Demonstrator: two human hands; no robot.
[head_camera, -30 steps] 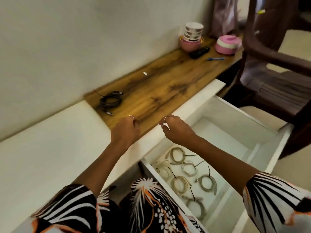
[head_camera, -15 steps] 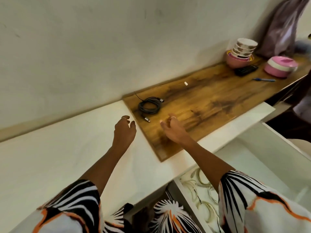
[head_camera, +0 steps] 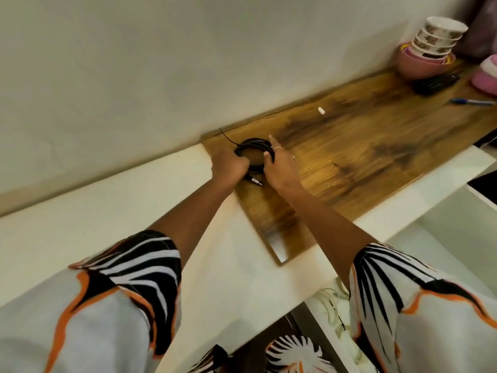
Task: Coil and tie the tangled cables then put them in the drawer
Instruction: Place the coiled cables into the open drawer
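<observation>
Wood-grain board [head_camera: 363, 157], brown with dark streaks, lies on a cream-white table [head_camera: 80, 224] and runs against a plain off-white wall [head_camera: 161, 63] toward 2 o'clock. Black coiled cable [head_camera: 254, 146] sits on the board's corner at 12 o'clock from the person, near the wall. A thin loose end rises from the coil toward 11 o'clock; a silver-tipped plug [head_camera: 256, 181] lies on the board just below the coil, between the two wrists.

Left hand [head_camera: 228, 165]: fingers curled round the left side of the coil, grasping it. Right hand [head_camera: 279, 168]: thumb and fingers close on the right side of the coil, with the index finger pointing straight out over it; rings show on two fingers. Both sleeves carry a black, white and orange print.

At 2 o'clock on the board: a stack of patterned bowls [head_camera: 435, 36] set inside a pink bowl [head_camera: 419, 65], a dark flat device [head_camera: 435, 83] just in front of it, a blue pen [head_camera: 470, 101], and a pink lidded container [head_camera: 486, 76] cut by the frame edge. A small white piece [head_camera: 321, 110] lies alone mid-board. At 5 o'clock an open white drawer [head_camera: 443, 230] shows pale coiled cables [head_camera: 333, 300], partly hidden by the right sleeve.

No legible brand, label or writing on any item
</observation>
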